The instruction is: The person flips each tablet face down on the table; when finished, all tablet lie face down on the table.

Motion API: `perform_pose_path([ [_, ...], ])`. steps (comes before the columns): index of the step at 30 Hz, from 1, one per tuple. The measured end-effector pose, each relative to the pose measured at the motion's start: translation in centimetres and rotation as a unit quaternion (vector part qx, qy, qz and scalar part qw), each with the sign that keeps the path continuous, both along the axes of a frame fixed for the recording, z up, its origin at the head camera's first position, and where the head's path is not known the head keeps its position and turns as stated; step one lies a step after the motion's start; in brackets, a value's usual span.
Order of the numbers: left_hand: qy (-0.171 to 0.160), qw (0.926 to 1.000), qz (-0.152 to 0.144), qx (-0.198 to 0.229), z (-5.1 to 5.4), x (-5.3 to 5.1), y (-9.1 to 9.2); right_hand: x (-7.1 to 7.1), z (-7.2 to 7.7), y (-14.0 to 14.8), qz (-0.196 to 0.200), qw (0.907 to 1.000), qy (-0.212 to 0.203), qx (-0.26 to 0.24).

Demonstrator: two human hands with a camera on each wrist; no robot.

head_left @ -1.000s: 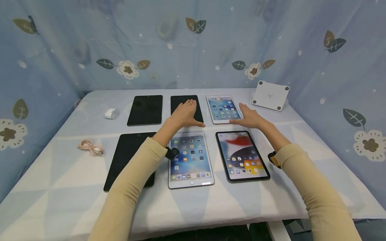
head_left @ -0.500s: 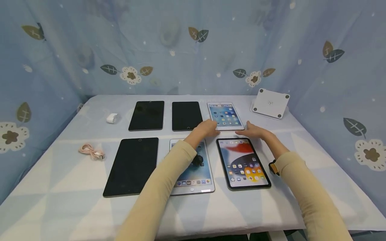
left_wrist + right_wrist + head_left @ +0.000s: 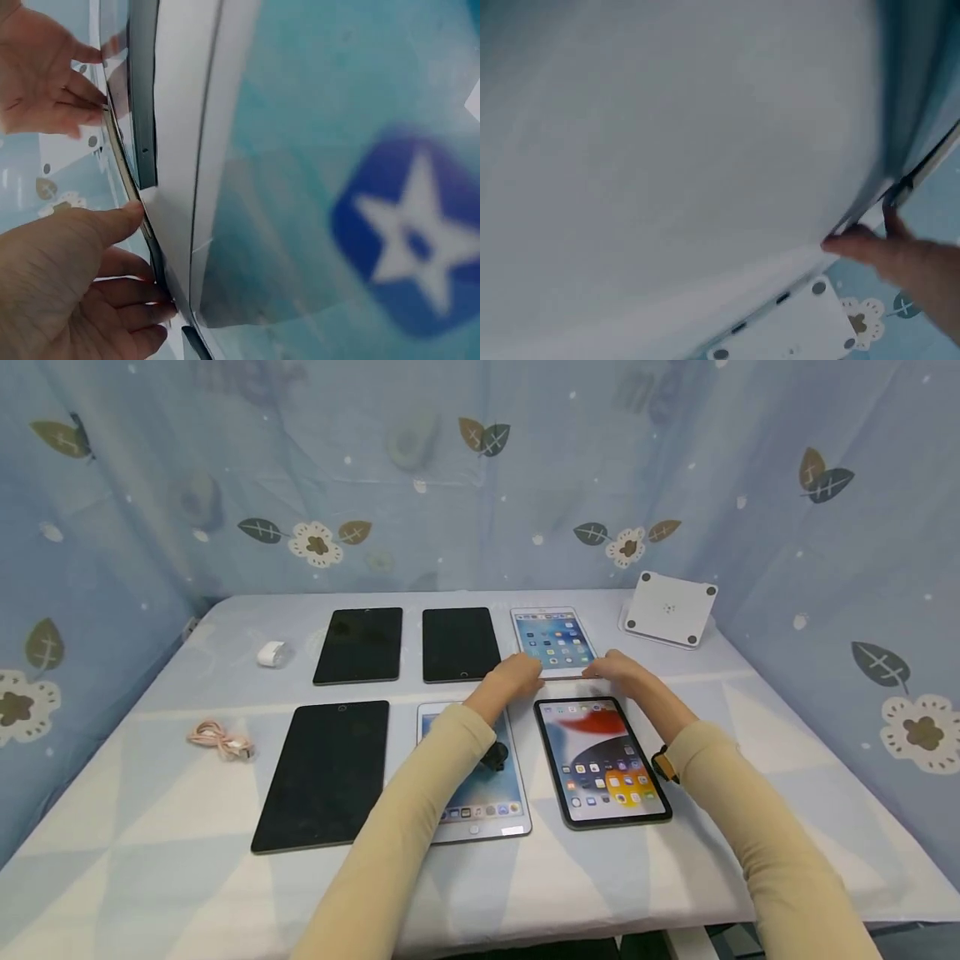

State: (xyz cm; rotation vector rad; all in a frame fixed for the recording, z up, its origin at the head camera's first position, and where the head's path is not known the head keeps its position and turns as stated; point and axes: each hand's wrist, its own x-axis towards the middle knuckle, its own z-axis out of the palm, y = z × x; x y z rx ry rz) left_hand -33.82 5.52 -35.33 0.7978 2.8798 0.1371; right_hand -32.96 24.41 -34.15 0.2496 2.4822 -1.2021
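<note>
Left hand [image 3: 512, 681] and right hand [image 3: 621, 669] had fingers [image 3: 135, 291] nearly closed, pinching the small white tablet [image 3: 555, 639] at its near corners, presumably for balance, near the surface's [image 3: 172, 793] far edge, right of centre.

The person wears beige sleeves [image 3: 401, 827] and black wrist devices [image 3: 494, 757], one orange-patched.

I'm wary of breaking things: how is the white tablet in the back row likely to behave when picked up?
The white tablet should stay stiff, being a thin, rigid-looking slab. Its glassy-looking screen suggests it could be fragile if dropped. Its broad, flat shape makes rolling unlikely.
</note>
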Motion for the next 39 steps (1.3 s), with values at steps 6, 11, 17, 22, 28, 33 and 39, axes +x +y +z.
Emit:
perform_pose_path([
  [6,-0.018,0.9985,0.03,0.041,0.0,0.1,1.1,0.4,1.7,-0.2,-0.113,0.9699,0.085,-0.198],
  [11,-0.021,0.995,0.035,0.091,0.0,-0.1,2.1,0.6,3.4,-0.9,-0.137,0.9485,0.161,-0.236],
  [17,-0.028,0.9903,0.041,0.13,-0.1,0.1,3.2,1.1,4.6,-0.8,-0.163,0.9453,0.188,-0.211],
  [22,-0.01,0.9908,0.021,0.133,-0.2,0.2,4.1,1.5,5.1,-0.5,-0.175,0.9471,0.201,-0.179],
  [28,-0.033,0.9829,-0.005,0.181,0.5,-0.3,3.6,1.8,5.1,-0.6,-0.166,0.9418,0.211,-0.202],
  [33,-0.054,0.9717,-0.034,0.228,2.6,-0.8,2.7,1.8,4.8,-1.0,-0.125,0.9443,0.201,-0.228],
  [39,-0.059,0.9642,-0.047,0.254,4.7,-1.1,2.1,1.8,4.1,-1.3,-0.048,0.963,0.16,-0.211],
])
